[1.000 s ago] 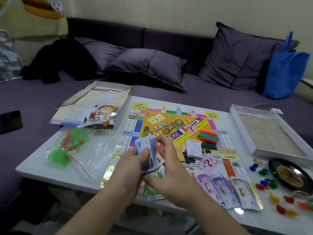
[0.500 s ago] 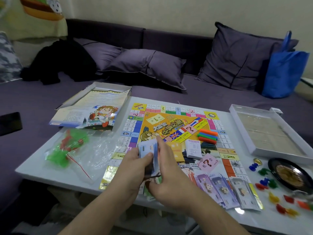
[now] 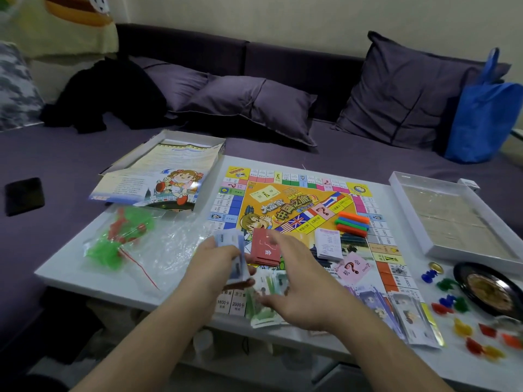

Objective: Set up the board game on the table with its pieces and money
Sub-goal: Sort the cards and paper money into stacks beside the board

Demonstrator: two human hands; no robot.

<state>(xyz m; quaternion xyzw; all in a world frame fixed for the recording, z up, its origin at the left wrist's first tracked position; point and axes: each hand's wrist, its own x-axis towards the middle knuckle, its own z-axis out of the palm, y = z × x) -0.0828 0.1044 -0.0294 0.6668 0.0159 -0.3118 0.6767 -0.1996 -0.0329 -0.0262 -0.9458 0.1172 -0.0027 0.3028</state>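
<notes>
The colourful game board [image 3: 297, 205] lies flat on the white table [image 3: 85, 278]. My left hand [image 3: 215, 267] grips a stack of bluish play money [image 3: 229, 250] over the board's near edge. My right hand [image 3: 308, 290] hovers beside it with fingers stretched out. Its blurred fingertips reach over a red card stack [image 3: 264, 250] lying on the board. A green money pile [image 3: 263, 304] sits under my right thumb. Purple money [image 3: 373, 306] and grey money [image 3: 410, 318] lie at the board's near right corner. Loose coloured tokens [image 3: 447, 301] are scattered to the right.
Coloured sticks [image 3: 352, 224], a white card stack [image 3: 328, 244] and a pink question-mark card [image 3: 352, 267] rest on the board. A bag of green and red pieces [image 3: 119, 236] lies left, the box lid [image 3: 167, 171] behind it. The box tray [image 3: 452, 216] and a black dish [image 3: 492, 290] stand right.
Both hands were together on the money stack. Now my right hand has come away to the right and lower, and a red card stack shows on the board. My left hand keeps the bluish stack.
</notes>
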